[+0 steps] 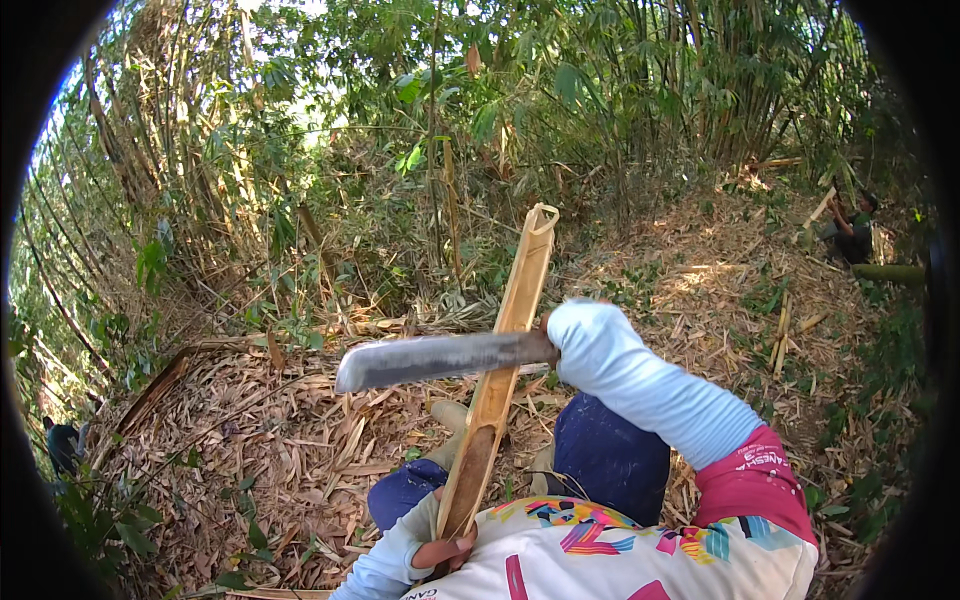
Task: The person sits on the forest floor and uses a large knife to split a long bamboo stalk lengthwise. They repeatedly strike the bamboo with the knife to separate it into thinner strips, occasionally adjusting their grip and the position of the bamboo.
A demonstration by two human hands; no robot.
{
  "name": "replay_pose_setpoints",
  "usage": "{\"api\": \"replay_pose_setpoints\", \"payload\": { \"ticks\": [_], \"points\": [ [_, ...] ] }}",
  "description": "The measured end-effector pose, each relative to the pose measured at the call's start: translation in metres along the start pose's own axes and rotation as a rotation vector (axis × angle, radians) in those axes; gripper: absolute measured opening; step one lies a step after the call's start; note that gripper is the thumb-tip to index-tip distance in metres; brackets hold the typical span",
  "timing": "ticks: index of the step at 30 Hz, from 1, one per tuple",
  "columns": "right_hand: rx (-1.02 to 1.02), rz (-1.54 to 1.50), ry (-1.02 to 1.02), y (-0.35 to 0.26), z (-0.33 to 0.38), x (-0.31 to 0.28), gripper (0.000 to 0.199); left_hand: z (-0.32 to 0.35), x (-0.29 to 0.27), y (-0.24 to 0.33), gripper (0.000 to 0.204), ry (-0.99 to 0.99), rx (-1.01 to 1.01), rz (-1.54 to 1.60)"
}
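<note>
Bamboo, a split pale length point(505, 350), runs from the person's lap up and away over the leaf-strewn ground point(250, 440), its lower end gripped in the left hand point(440, 548), whose fingers are closed around it near the chest. Covered by a light sleeve, the right hand point(572, 335) is wrapped around the handle of a big knife point(440, 358), holding the flat grey blade sideways across the bamboo, about halfway along it. Green bamboo stalks point(200, 150) stand behind.
</note>
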State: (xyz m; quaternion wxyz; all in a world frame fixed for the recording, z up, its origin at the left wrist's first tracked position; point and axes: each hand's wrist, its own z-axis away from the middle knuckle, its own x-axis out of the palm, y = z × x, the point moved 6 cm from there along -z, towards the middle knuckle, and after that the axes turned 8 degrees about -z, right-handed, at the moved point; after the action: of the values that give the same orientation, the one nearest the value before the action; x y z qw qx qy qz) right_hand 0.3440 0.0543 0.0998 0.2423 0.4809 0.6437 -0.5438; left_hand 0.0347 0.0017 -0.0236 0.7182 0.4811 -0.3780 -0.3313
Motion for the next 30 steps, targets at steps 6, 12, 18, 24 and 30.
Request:
{"api": "replay_pose_setpoints", "payload": {
  "ticks": [6, 12, 18, 24, 30],
  "points": [
    [0.218, 0.150, -0.045, 0.039, -0.028, -0.016, 0.013, -0.003, 0.005, 0.008, 0.051, -0.052, -0.037, -0.017],
    [0.403, 0.020, 0.122, 0.076, -0.034, -0.035, 0.016, -0.001, -0.001, -0.003, 0.047, -0.090, -0.035, -0.026],
    [0.389, -0.198, 0.334, 0.158, -0.026, -0.021, 0.020, -0.005, -0.001, 0.004, 0.047, -0.052, 0.007, 0.100],
    [0.149, -0.193, 0.099, 0.019, 0.045, 0.024, 0.030, -0.008, -0.014, 0.000, 0.048, -0.017, 0.028, 0.194],
    [-0.321, 0.098, -0.249, -0.049, 0.069, 0.093, 0.019, 0.000, -0.013, 0.001, 0.053, 0.060, 0.035, 0.199]
  ]
}}
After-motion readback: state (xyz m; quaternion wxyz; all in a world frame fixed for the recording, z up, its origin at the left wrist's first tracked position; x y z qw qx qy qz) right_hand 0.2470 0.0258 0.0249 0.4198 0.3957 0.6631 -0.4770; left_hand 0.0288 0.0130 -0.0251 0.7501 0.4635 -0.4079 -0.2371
